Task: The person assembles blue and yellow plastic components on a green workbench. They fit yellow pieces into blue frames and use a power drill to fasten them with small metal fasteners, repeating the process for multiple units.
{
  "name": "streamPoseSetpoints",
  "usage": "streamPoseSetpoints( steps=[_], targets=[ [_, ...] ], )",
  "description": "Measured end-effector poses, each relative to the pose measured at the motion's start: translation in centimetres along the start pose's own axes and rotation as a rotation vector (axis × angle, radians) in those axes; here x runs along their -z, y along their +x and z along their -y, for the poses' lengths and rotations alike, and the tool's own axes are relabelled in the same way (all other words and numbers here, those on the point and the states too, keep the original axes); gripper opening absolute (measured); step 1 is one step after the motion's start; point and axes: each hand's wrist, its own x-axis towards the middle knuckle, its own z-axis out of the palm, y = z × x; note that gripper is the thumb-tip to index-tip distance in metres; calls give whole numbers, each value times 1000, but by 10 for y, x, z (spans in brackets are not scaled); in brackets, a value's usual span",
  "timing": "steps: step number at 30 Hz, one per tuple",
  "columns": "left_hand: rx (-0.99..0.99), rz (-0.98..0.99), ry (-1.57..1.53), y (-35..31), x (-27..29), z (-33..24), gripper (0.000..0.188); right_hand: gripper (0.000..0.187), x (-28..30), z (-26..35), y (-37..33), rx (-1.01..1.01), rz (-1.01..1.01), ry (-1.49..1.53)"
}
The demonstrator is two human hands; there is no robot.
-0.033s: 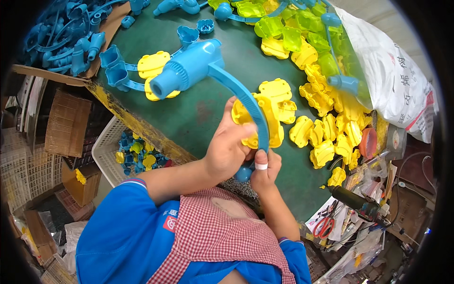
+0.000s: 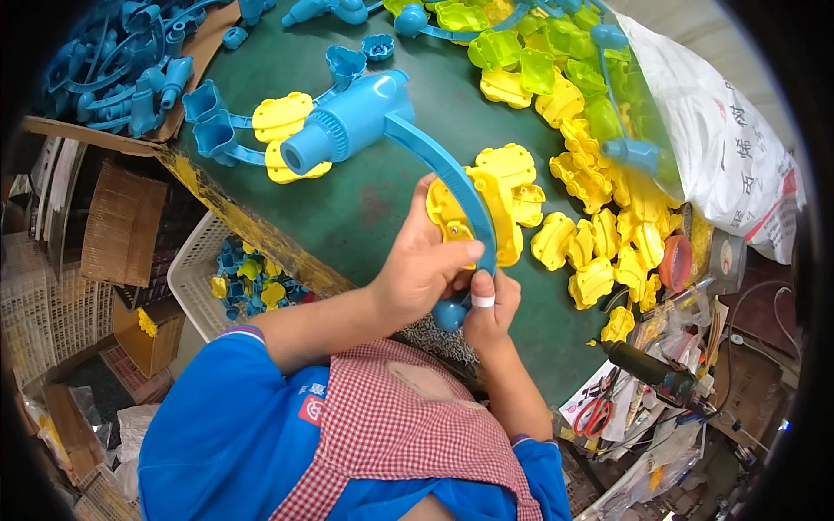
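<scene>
A blue curved plastic part [image 2: 450, 178] is raised over the green table, with a ribbed tapered tube [image 2: 352, 117] at one end and a ball [image 2: 448, 316] at the other. Beneath its arc sits a yellow scalloped plastic piece [image 2: 445, 211], a small metallic dot showing in it. My left hand [image 2: 417, 269] is closed round the yellow piece, thumb laid toward the arc. Pinched near the arc's ball end, the blue part is in my right hand [image 2: 492, 313], whose thumb wears a white band. The fingers behind the parts are hidden.
On the green table [image 2: 373, 195] lie yellow pieces [image 2: 595, 280], translucent green pieces [image 2: 536, 71] and a white sack [image 2: 695, 104]. A cardboard box [image 2: 198, 65] of blue parts stands far left. Below the left edge is a white basket [image 2: 187, 269]; red scissors [image 2: 595, 417] lie at right.
My left thumb has moved down and right to the edge of the blue arc, uncovering part of the yellow piece. The blue part and my right hand have shifted very slightly.
</scene>
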Motion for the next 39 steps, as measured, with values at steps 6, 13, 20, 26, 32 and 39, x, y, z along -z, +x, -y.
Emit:
streamPoseSetpoints(
  steps=[6, 13, 20, 26, 32, 39],
  targets=[
    [-402, -12, 499, 9, 36, -2, 48, 39, 2, 1, 22, -161, 300, 156],
    [-99, -138, 383, -1, 59, -55, 29, 23, 39, -40, 143, 195, 235, -470],
    [92, -153, 385, -11, 42, -34, 25, 40, 73, -65, 249, 290, -33, -1416],
    [113, -250, 380, -17, 71, -37, 31, 39, 41, -26, 189, -156, 681, -284],
    [84, -322, 431, -20, 62, -29, 33, 57, 19, -49, 121, 267, 310, -742],
    [107, -288, 296, -25, 68, -38, 35, 71, 24, -46, 59, 220, 101, -827]
  ],
)
